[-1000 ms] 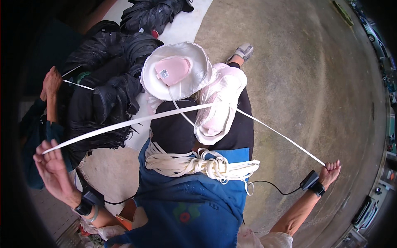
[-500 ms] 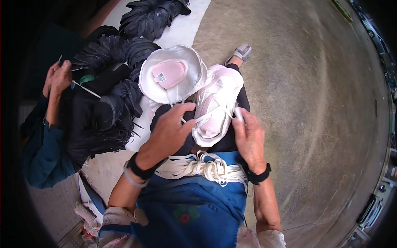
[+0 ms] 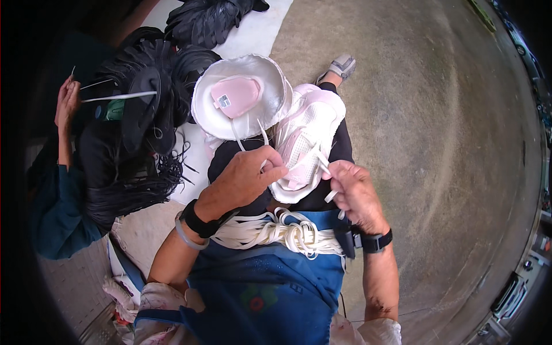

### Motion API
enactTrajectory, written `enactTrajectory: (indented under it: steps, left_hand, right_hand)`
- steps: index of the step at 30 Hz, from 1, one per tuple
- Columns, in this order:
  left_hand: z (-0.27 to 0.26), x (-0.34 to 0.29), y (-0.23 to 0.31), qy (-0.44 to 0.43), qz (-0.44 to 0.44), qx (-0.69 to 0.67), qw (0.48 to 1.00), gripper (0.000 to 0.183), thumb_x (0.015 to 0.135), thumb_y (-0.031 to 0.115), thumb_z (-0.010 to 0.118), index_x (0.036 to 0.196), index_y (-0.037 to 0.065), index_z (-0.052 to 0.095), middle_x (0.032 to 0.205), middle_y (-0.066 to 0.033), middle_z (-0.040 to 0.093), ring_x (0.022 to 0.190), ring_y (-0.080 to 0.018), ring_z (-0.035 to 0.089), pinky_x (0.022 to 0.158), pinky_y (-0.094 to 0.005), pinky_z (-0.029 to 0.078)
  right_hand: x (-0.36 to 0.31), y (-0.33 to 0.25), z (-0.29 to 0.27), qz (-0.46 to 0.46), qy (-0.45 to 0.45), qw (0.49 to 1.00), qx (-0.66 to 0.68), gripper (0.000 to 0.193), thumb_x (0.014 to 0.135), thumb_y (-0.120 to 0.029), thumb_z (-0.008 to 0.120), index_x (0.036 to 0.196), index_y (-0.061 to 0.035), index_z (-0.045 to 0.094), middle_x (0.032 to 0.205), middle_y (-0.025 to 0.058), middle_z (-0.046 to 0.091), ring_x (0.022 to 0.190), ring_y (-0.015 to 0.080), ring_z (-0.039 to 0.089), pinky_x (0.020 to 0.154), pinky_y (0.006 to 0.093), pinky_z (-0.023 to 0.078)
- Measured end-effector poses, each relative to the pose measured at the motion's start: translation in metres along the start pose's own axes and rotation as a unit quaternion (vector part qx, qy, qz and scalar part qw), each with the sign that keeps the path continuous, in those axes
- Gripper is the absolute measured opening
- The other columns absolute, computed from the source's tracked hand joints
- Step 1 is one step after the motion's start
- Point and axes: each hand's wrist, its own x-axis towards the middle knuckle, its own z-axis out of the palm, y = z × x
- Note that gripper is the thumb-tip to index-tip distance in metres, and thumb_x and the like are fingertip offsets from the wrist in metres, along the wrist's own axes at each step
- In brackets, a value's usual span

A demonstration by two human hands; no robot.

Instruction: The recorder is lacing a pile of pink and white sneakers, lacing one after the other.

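The shoe (image 3: 313, 123) lies lengthwise on the person's lap, toe pointing away, its white and pale pink upper finely meshed, with a softly rounded toe and an open collar toward the body. A flat white lace (image 3: 319, 157), thin and ribbon-like, crosses the front of the upper. Just beside the shoe, to the left, sits a round bowl-shaped piece (image 3: 261, 69) with a smooth, slightly glossy white inside and a ragged rim; a pink tongue-shaped patch (image 3: 244, 89) with a small pale label shows in it. Across the lap, over a blue cloth apron (image 3: 241, 287), lies a loose bundle (image 3: 287, 233) of cream laces, looped and knotted in the middle.

The left hand (image 3: 244, 175) reaches in from the lower left, back of the hand up, thumb and forefinger pinched together beside the shoe's collar with white lace between them. The right hand (image 3: 355, 192) comes from the lower right, wrist bent inward and fingers curled, gripping the lace at thumb and forefinger; short loops hang below its fingers. Both wrists wear black bands.

Farther left, a co-worker's hand (image 3: 68, 103) holds a pale strand over a heap (image 3: 138, 115) of dark, ridged pieces.
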Motion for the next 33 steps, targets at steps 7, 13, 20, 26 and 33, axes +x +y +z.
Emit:
enactTrajectory:
  steps: [7,13,20,26,33]
  left_hand:
    - [0.005,-0.003,-0.01,-0.015,0.002,0.037,0.999,0.025,0.08,0.016,0.072,0.091,0.0,0.058,0.08,-0.0121,0.065,0.073,-0.0241,0.064,0.064,-0.0344,0.048]
    - [0.02,-0.005,-0.023,0.049,0.04,0.144,0.987,0.02,0.08,0.012,0.071,0.085,0.001,0.054,0.069,-0.0153,0.06,0.07,-0.0346,0.063,0.06,-0.0386,0.047]
    - [-0.014,-0.007,-0.011,0.04,0.084,0.151,0.984,0.009,0.078,0.002,0.062,0.082,0.001,0.054,0.063,-0.0162,0.056,0.064,-0.0386,0.059,0.057,-0.0417,0.045]
    - [0.001,0.015,-0.03,0.107,0.127,0.303,0.938,0.008,0.08,0.007,0.058,0.079,0.002,0.052,0.074,-0.0169,0.056,0.07,-0.0382,0.058,0.061,-0.0457,0.045]
    - [-0.015,0.01,-0.031,0.134,0.186,0.264,0.937,0.019,0.09,0.007,0.053,0.106,0.0,0.059,0.085,-0.0123,0.063,0.07,-0.0254,0.061,0.065,-0.0347,0.049]
  right_hand:
    - [0.019,-0.006,-0.02,-0.066,0.1,0.957,-0.265,0.023,0.091,-0.015,0.059,0.078,0.0027,0.066,0.061,-0.0024,0.052,0.055,0.0066,0.042,0.049,0.0262,0.034]
    - [0.028,-0.002,-0.033,-0.127,0.146,0.92,-0.34,0.02,0.09,-0.012,0.06,0.081,0.0052,0.065,0.062,0.0011,0.055,0.058,0.01,0.048,0.053,0.0288,0.041]
    - [0.005,-0.017,-0.033,-0.125,0.091,0.931,-0.332,0.018,0.09,-0.011,0.06,0.08,0.0037,0.064,0.06,0.0048,0.054,0.057,0.0115,0.049,0.053,0.0305,0.041]
    - [0.032,-0.003,-0.039,-0.295,0.217,0.793,-0.487,0.014,0.088,-0.011,0.062,0.083,0.0024,0.064,0.061,0.0149,0.057,0.055,0.0215,0.058,0.055,0.0347,0.047]
    - [0.026,0.004,-0.038,-0.328,0.296,0.832,-0.335,0.016,0.094,-0.013,0.057,0.091,0.0002,0.065,0.07,0.0101,0.063,0.064,0.0156,0.06,0.061,0.03,0.048]
